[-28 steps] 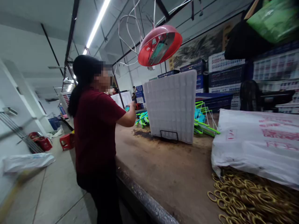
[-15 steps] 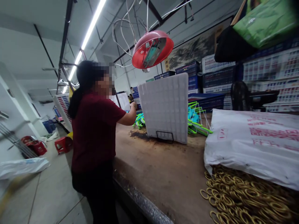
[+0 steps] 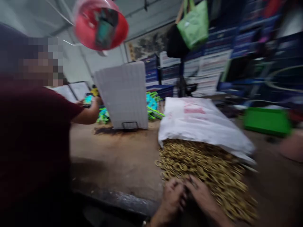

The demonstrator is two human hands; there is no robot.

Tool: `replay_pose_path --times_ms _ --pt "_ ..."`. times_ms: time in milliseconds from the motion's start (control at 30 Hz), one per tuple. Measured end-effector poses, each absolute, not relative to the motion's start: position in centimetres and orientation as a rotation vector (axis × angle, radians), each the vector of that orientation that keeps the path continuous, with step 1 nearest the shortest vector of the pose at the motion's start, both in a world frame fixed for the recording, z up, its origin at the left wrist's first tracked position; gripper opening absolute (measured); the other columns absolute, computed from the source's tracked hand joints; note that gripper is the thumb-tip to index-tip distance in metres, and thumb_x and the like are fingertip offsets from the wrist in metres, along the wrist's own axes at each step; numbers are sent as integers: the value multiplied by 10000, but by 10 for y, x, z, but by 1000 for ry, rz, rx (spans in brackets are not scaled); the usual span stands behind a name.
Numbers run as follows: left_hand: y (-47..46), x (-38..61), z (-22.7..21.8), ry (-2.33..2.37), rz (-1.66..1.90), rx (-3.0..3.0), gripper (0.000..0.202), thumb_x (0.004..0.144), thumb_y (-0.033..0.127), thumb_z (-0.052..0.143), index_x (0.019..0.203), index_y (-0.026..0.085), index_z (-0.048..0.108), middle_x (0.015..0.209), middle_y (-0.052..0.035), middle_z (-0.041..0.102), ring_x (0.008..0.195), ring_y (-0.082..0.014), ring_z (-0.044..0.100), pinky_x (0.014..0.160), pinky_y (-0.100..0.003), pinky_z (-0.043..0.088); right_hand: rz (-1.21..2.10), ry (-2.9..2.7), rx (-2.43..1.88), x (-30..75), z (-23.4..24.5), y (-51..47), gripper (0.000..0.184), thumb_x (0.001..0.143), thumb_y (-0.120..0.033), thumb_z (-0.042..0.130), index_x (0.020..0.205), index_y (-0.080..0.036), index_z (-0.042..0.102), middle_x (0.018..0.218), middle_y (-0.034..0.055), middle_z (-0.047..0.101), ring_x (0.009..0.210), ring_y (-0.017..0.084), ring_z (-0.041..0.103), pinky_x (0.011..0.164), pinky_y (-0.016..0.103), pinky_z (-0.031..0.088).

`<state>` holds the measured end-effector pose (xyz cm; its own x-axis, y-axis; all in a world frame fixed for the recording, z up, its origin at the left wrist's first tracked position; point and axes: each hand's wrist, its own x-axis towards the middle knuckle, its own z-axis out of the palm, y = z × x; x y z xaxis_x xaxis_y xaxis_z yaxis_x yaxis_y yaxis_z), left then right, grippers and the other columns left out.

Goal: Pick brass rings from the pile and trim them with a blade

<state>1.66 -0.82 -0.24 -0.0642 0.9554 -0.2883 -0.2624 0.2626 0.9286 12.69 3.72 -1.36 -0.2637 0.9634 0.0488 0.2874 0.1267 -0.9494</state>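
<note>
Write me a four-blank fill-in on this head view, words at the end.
1. The left hand and right hand are near rings in front of a mostly ____ sack.
2. The hanging lamp shade is ____ inside.
3. The black bag hangs beside a ____ bag.
4. The co-worker in dark red stands at the picture's ____.

Missing: white; red; green; left.

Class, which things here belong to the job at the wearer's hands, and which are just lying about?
Job in hand, apparently:
left hand
right hand
gold-coloured rings beside them
white sack

Just around, seemingly:
green tray
hanging red lamp
hanging green bag
upright white panel
</note>
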Motion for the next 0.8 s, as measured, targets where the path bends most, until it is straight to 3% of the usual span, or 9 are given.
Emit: replay_pose_path --times_ms 367,633,800 --pt "-10 16 3 1022 1182 724 278 744 439 565 757 187 447 544 78 449 368 -18 335 341 -127 217 1251 -1671 -1102 133 16 33 317 830 -423 376 648 -172 440 596 -42 388 576 96 375 557 219 325" --pt "-4 19 10 961 1182 615 281 711 415 614 745 190 450 539 80 456 392 -25 356 374 -128 241 1279 -1610 -1132 140 7 40 280 861 -376 361 750 -164 506 598 -32 473 567 93 445 555 199 351" --pt "-2 18 9 986 1242 604 292 684 410 645 742 193 459 522 83 466 390 -29 361 378 -130 255 991 -1913 -1215 143 10 33 121 788 -178 410 797 -187 531 631 -24 518 580 99 453 546 190 312"
